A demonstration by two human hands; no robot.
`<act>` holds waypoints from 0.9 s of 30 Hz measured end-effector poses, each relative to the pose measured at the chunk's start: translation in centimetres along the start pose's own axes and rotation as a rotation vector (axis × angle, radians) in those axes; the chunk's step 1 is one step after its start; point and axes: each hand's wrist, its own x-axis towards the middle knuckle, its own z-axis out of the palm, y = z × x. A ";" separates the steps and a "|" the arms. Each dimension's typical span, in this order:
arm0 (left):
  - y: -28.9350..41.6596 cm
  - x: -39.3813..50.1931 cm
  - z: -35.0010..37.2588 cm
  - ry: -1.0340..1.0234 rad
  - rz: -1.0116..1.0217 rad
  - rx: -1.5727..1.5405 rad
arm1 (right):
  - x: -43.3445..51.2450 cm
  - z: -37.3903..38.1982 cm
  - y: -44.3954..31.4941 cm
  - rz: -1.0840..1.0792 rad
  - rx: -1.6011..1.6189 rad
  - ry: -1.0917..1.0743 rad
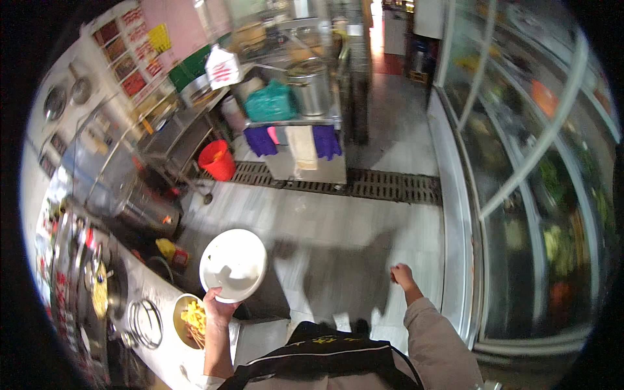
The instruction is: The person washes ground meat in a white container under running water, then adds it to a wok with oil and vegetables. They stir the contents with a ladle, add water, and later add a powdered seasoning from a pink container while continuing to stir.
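My left hand (220, 308) grips the rim of a white shallow bowl (234, 263), its thumb over the near edge. The bowl is tilted towards me and holds no food, though a small dark speck clings to its left side. Just left of my forearm, a deep bowl (180, 319) of yellow food on thin wooden sticks stands on the counter (170, 363), partly hidden by the arm. My right hand (402, 275) hangs over the floor with its fingers curled in; I see nothing in it.
Glass-doored refrigerated cabinet (475, 253) runs along the right. A drain grate (390, 187) crosses the tiled floor (336, 219). Ahead are a red bucket (217, 160) and a metal stand (321, 170) hung with cloths. A metal ring rack (145, 324) and a pan (100, 292) are on the left.
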 end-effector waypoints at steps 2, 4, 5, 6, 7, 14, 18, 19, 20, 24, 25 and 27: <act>0.4 1.3 -1.0 0.128 0.046 -0.028 | 5.3 1.2 -7.9 -0.006 0.159 -0.093; 0.8 2.7 -2.6 0.121 0.046 -0.052 | 8.7 3.3 -12.6 -0.003 0.179 -0.132; 0.8 3.9 -3.3 0.169 0.075 -0.064 | 10.1 4.5 -13.9 0.009 0.114 -0.127; 1.0 5.2 -3.9 0.225 0.090 -0.072 | 11.5 5.9 -14.8 0.000 0.061 -0.134; 1.2 6.3 -4.7 0.254 0.101 -0.088 | 12.3 7.3 -15.1 0.049 0.055 -0.199; 4.9 15.0 -7.7 0.501 0.201 -0.294 | 12.6 13.0 -13.1 0.568 -0.011 -0.504; 7.5 18.3 -9.1 0.494 0.277 -0.364 | 17.2 14.7 -16.0 0.525 -0.186 -0.558; 8.2 19.3 -9.3 0.531 0.293 -0.346 | 18.9 15.1 -17.4 0.515 -0.129 -0.533; 9.0 20.3 -9.6 0.522 0.294 -0.351 | 21.3 15.9 -18.9 0.516 -0.141 -0.523; 10.7 24.4 -11.3 0.666 0.299 -0.380 | 30.9 19.3 -24.5 0.415 -0.127 -0.532; 11.1 25.4 -11.7 0.632 0.338 -0.422 | 33.8 20.9 -26.1 0.371 -0.143 -0.552; 12.1 27.5 -12.2 0.694 0.362 -0.494 | 39.3 25.4 -29.7 0.298 -0.241 -0.608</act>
